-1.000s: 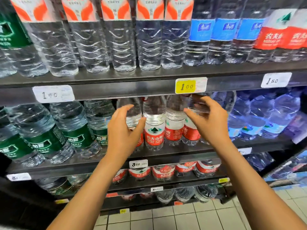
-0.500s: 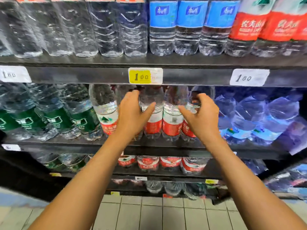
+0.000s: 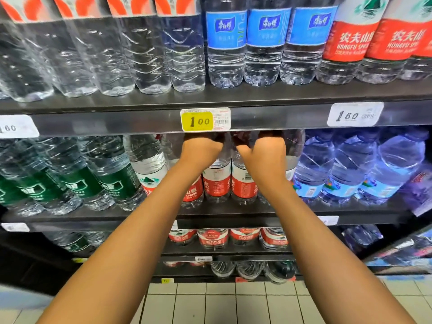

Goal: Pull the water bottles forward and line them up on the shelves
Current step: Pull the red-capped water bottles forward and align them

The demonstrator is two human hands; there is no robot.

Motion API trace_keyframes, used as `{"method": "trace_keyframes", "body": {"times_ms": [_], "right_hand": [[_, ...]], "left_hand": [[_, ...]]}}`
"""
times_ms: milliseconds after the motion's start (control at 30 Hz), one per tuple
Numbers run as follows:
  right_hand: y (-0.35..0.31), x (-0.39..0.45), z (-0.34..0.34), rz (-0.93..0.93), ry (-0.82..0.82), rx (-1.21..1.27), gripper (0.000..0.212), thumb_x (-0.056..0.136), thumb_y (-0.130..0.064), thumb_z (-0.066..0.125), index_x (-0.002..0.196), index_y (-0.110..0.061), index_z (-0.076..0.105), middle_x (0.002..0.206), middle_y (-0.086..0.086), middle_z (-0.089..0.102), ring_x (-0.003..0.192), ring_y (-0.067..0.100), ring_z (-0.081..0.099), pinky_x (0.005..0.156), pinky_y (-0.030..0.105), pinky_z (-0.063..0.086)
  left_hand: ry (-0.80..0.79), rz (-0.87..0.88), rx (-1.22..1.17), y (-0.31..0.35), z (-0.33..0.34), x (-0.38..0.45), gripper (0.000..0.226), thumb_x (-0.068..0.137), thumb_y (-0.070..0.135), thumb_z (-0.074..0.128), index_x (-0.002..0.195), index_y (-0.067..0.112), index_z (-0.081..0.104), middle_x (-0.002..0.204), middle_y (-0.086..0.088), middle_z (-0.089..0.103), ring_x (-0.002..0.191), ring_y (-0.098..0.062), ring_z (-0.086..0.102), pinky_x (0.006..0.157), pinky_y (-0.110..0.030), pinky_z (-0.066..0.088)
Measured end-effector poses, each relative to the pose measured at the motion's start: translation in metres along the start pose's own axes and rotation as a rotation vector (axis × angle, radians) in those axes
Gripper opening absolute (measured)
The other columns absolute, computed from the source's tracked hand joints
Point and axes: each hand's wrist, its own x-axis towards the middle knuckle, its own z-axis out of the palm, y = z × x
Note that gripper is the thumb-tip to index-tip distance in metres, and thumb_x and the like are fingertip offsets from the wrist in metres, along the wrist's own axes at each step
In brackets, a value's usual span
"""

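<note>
Red-label water bottles [image 3: 217, 183] stand in a row at the middle of the second shelf [image 3: 233, 218]. One of them [image 3: 149, 169] stands at the left end of the row. Both my arms reach into this shelf. My left hand [image 3: 201, 153] curls over the top of a red-label bottle. My right hand [image 3: 266, 160] curls over the top of another one [image 3: 243, 183] just to the right. The fingertips of both hands are hidden in the shadow under the upper shelf's lip [image 3: 140, 122].
Green-label bottles [image 3: 105, 181] fill the shelf's left part, blue-tinted bottles [image 3: 350, 174] its right. Blue-label bottles [image 3: 268, 43] and others line the top shelf. A yellow price tag [image 3: 197, 121] hangs just above my hands. More red-label bottles [image 3: 212, 238] stand below. The floor [image 3: 210, 305] is tiled.
Both hands moved up and deeper into the shelf, from open in front of the bottles to curled over their tops. The view has shifted closer.
</note>
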Motion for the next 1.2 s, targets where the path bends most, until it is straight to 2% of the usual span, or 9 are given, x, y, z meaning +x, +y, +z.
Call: {"method": "trace_keyframes", "body": {"times_ms": [300,367,467,567,700,767,900,1033,1200], "right_hand": [[0.003,0.020,-0.020,-0.081,-0.251,-0.290,0.047,0.096,-0.039,0.054,0.064,-0.004,0.055,0.060,0.009,0.050,0.075,0.029,0.055,0.066,0.027,0.032],[0.006,0.028,-0.028,-0.102,-0.343,-0.306,0.042,0.096,-0.042,0.052,0.090,-0.004,0.069,0.088,0.014,0.067,0.098,0.032,0.061,0.076,0.028,0.040],[0.009,0.033,-0.034,-0.122,-0.417,-0.273,0.051,0.094,-0.052,0.050,0.123,-0.012,0.065,0.128,0.013,0.062,0.118,0.031,0.055,0.096,0.033,0.045],[0.006,0.028,-0.032,-0.180,-0.326,-0.314,0.057,0.092,-0.061,0.047,0.121,-0.015,0.065,0.118,0.013,0.067,0.111,0.031,0.059,0.090,0.034,0.047],[0.002,0.023,-0.028,-0.136,-0.307,-0.431,0.062,0.097,-0.057,0.041,0.073,-0.004,0.060,0.066,0.006,0.054,0.076,0.024,0.056,0.069,0.027,0.038],[0.001,0.029,-0.030,-0.099,-0.408,-0.423,0.056,0.099,-0.052,0.040,0.076,-0.005,0.061,0.070,0.005,0.056,0.081,0.023,0.056,0.071,0.027,0.036],[0.000,0.035,-0.038,-0.042,-0.519,-0.374,0.054,0.100,-0.052,0.039,0.121,-0.008,0.063,0.127,0.012,0.062,0.118,0.029,0.056,0.091,0.033,0.042],[0.004,0.028,-0.038,-0.071,-0.469,-0.345,0.047,0.098,-0.050,0.043,0.089,-0.010,0.064,0.104,0.016,0.068,0.087,0.029,0.058,0.076,0.031,0.040],[0.003,0.022,-0.032,-0.117,-0.314,-0.394,0.056,0.094,-0.057,0.047,0.069,-0.009,0.060,0.073,0.009,0.062,0.087,0.028,0.065,0.070,0.029,0.044]], "left_hand": [[0.083,0.002,0.094,-0.008,0.002,0.008,0.045,0.095,0.052,0.049,0.114,0.016,0.069,0.114,-0.007,0.069,0.103,-0.029,0.062,0.088,-0.037,0.052],[0.063,0.003,0.170,-0.007,0.003,0.007,0.047,0.096,0.054,0.046,0.117,0.018,0.068,0.115,-0.007,0.068,0.104,-0.028,0.062,0.089,-0.035,0.051],[0.007,0.038,0.259,-0.006,0.001,0.005,0.046,0.100,0.049,0.041,0.116,0.014,0.066,0.116,-0.008,0.067,0.106,-0.030,0.061,0.085,-0.032,0.046],[-0.031,0.041,0.241,-0.003,-0.005,0.006,0.047,0.099,0.050,0.039,0.120,0.015,0.064,0.120,-0.009,0.065,0.108,-0.032,0.059,0.085,-0.033,0.045],[-0.099,-0.005,0.227,-0.004,-0.012,0.009,0.042,0.099,0.043,0.040,0.123,0.015,0.062,0.121,-0.009,0.065,0.107,-0.030,0.059,0.081,-0.030,0.042],[-0.072,-0.013,0.209,-0.006,-0.012,0.007,0.043,0.100,0.043,0.042,0.122,0.014,0.063,0.123,-0.008,0.065,0.109,-0.029,0.059,0.086,-0.030,0.045],[-0.027,0.015,0.283,-0.006,-0.011,0.001,0.048,0.099,0.049,0.042,0.114,0.010,0.066,0.112,-0.011,0.067,0.103,-0.029,0.061,0.085,-0.033,0.050],[0.006,0.017,0.255,-0.005,-0.011,-0.002,0.052,0.097,0.052,0.046,0.116,0.008,0.066,0.112,-0.010,0.068,0.103,-0.030,0.061,0.087,-0.036,0.051],[-0.116,0.053,0.217,-0.011,-0.018,0.002,0.049,0.096,0.050,0.048,0.111,0.008,0.066,0.116,-0.010,0.067,0.099,-0.026,0.060,0.082,-0.032,0.047]]}}
